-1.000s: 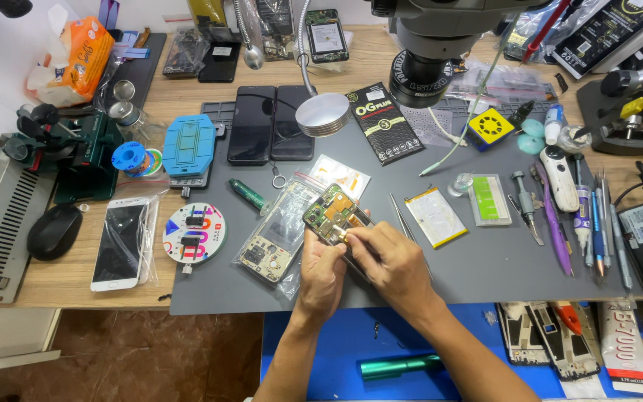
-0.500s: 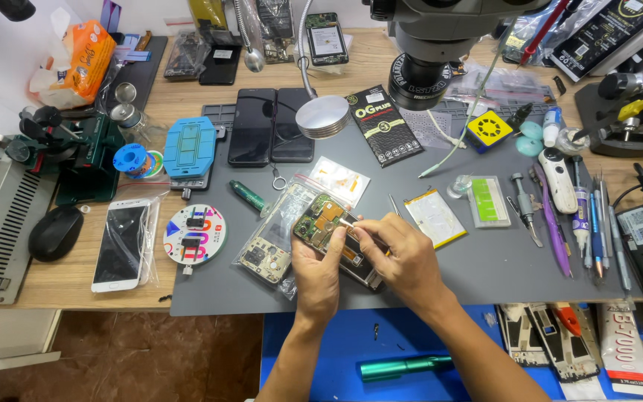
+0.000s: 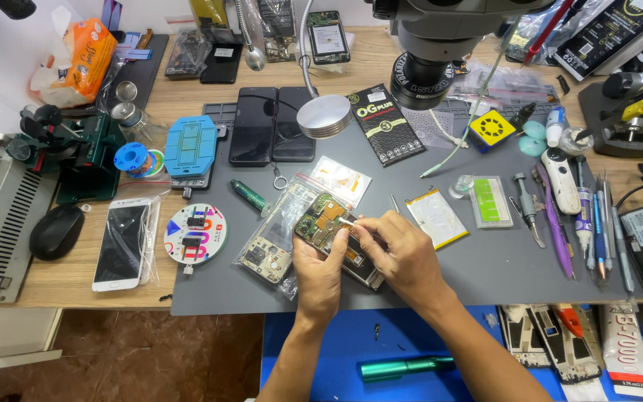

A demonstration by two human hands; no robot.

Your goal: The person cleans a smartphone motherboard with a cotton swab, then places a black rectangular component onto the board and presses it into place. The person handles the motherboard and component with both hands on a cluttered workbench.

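left hand point(image 3: 320, 274) fingers grip opened phone point(image 3: 336, 238) | right hand point(image 3: 403, 257) fingers pinch tweezers point(image 3: 347, 221) | grey mat point(image 3: 485, 275) bare rightward

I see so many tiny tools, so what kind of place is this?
Probably a phone repair bench. The left hand steadies an opened phone with its circuit board bare, a microscope hangs above, and screwdrivers and tweezers lie on the grey work mat.

The single head-worn camera is looking steeply down from above onto the cluttered wooden worktop point(image 3: 411, 56), facing away from the wearer, sitting close enough that both forearms are entering from the bottom edge.
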